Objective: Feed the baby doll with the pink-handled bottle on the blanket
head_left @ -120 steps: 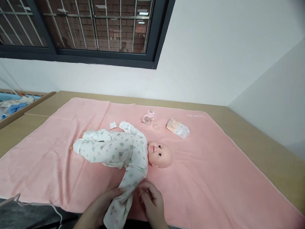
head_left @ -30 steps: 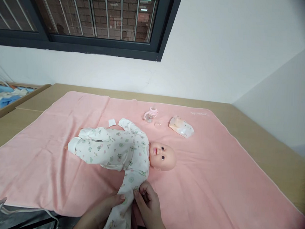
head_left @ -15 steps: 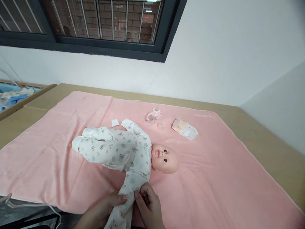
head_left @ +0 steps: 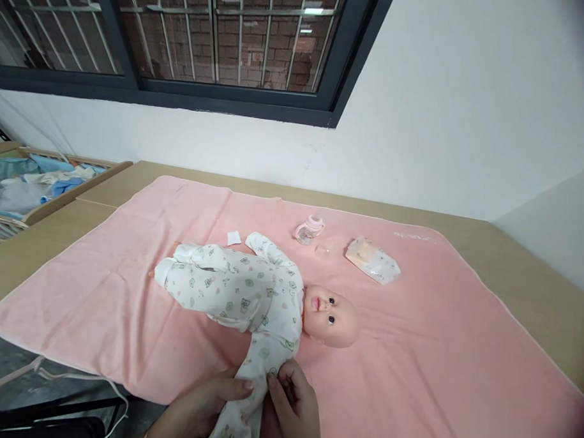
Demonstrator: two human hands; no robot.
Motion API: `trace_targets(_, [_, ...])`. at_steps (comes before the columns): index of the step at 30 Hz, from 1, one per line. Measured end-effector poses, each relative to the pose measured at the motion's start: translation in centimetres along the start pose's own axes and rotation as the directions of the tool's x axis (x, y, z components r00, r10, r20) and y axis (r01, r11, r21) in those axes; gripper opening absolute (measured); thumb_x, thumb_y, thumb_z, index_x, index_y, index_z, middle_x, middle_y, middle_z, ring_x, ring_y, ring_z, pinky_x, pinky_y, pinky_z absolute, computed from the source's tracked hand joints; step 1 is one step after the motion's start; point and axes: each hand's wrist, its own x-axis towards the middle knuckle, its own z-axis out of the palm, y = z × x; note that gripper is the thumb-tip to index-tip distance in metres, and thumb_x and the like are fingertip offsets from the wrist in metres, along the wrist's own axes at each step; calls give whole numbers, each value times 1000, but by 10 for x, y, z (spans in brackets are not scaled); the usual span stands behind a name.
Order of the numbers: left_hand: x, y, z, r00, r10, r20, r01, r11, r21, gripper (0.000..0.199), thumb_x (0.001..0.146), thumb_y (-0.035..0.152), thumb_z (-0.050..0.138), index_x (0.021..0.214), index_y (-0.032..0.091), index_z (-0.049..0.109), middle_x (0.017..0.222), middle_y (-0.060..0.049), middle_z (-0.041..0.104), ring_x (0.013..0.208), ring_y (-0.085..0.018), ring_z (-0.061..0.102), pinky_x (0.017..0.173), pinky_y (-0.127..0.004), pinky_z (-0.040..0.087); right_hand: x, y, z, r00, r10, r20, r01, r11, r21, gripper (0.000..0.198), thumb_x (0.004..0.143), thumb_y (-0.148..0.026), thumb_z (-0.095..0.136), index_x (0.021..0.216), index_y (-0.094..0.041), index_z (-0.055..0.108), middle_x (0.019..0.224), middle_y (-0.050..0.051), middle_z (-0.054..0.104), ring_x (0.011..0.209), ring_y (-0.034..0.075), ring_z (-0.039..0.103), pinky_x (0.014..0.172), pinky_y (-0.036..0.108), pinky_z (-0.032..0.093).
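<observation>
A baby doll (head_left: 331,317) lies on its back on a pink blanket (head_left: 411,376), its head toward the right. It wears a white sleepsuit (head_left: 242,287) with small printed figures. One sleeve (head_left: 262,365) stretches toward me at the bottom centre. My left hand (head_left: 213,401) is closed around that sleeve from the left, thumb on top, its other fingers hidden beneath the cloth. On the sleeve's right edge, close to the doll's shoulder, my right hand (head_left: 295,401) pinches the fabric between thumb and fingers. The doll's far sleeve lies flat, pointing away from me.
Beyond the doll stand a pink baby bottle (head_left: 309,230), a clear cap (head_left: 322,250), a plastic packet (head_left: 373,260) and a small white square (head_left: 234,238). A wooden crib (head_left: 77,195) with cloths adjoins at left. A barred window (head_left: 231,44) is above; a black chair (head_left: 50,421) sits lower left.
The camera view has swung slightly left, so everything appears shifted to the right. Both hands keep their hold on the sleeve, and the doll stays in place.
</observation>
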Motion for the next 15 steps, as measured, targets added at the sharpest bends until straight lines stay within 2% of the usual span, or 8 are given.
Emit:
trace_targets(4, [2,-2,-5,1000,11,-10,-11,1000,23,74,68,45,108,126,9,81,91,-11,84,89,-26,79,80,-28,54,1,0,0,1000,23,-18,-23,1000,-1,70,94,-85,64,69,-21,52,65,-1,47,60,12,46,54,22,42])
trace_targets(9, [7,-8,-16,1000,1,-22,-1,1000,19,79,64,45,110,125,5,81,89,-13,83,83,-25,78,79,-29,54,0,-1,1,999,37,-29,-37,999,8,71,91,-86,66,69,-21,52,64,0,48,58,12,48,53,22,43])
trace_targets(15, [4,-7,-15,1000,18,-14,-18,1000,8,80,64,43,110,127,4,81,90,-12,83,76,-21,73,73,-28,50,1,-5,2,999,22,-42,-22,1000,8,72,91,-88,66,68,-21,52,63,0,48,58,12,48,53,22,44])
